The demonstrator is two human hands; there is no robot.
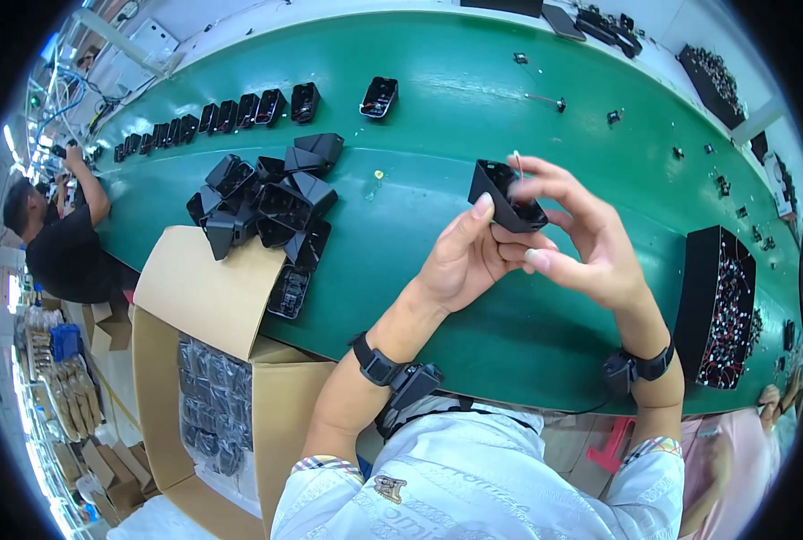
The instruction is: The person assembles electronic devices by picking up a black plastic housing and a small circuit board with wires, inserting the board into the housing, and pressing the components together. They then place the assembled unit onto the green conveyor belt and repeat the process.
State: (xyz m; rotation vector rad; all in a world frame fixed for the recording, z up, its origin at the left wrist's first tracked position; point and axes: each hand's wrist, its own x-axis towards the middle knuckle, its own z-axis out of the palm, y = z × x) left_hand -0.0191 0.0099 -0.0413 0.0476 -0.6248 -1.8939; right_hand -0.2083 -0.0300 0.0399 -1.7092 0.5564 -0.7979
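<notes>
A black plastic housing (500,209) is held over the green table by my left hand (460,261), thumb on its near wall and fingers beneath. My right hand (590,229) reaches over the housing from the right. Its fingers are apart, with blurred fingertips at the housing's opening and the thumb stretched out below. A thin red and white wire (520,165) rises from the opening beside these fingertips; what lies under them is hidden. Left of my hands is a heap of similar black housings (284,205). One separate housing with parts inside (380,97) stands farther back.
A row of filled housings (226,115) runs along the far left. At the right stands a black bin of small wired parts (726,306). Small loose parts (615,117) dot the table's right side. An open cardboard box (284,423) adjoins the front edge. A co-worker (68,225) is at left.
</notes>
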